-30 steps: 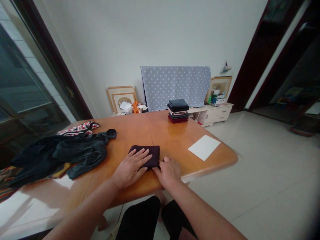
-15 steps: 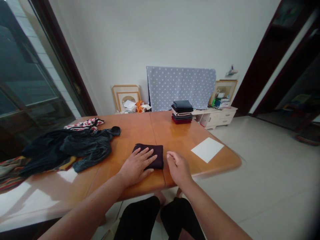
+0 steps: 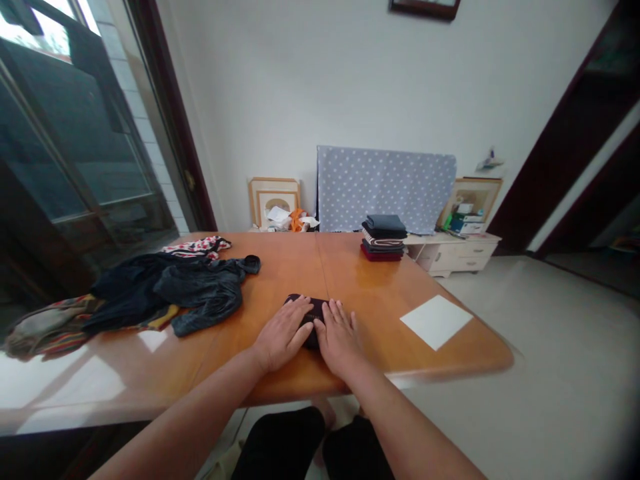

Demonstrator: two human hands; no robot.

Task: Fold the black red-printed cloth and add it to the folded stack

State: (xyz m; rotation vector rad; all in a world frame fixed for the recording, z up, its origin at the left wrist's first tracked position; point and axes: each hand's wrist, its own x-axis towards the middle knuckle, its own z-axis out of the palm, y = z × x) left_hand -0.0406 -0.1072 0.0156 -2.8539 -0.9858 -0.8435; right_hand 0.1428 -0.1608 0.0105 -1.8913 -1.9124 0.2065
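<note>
A dark, folded garment [image 3: 315, 311] lies near the front edge of the wooden table, with faint lettering between my hands. My left hand [image 3: 284, 333] rests flat over its left part, fingers stretched out. On the right part lies my right hand [image 3: 341, 339], also flat with its fingers extended. The two thumbs come close together over the cloth. Much of the garment is hidden under my palms, and neither hand grips it.
A heap of loose dark clothes [image 3: 200, 290] spreads over the left of the wooden table [image 3: 280, 267]. A neat stack of folded clothes [image 3: 383, 239] stands at the back right. A white sheet [image 3: 436, 321] lies near the right edge. Behind is a polka-dot cloth [image 3: 385, 187].
My right hand, half closed beside the garment before, has moved left and now lies flat on it. My left hand stays on the garment. The view has shifted left and up.
</note>
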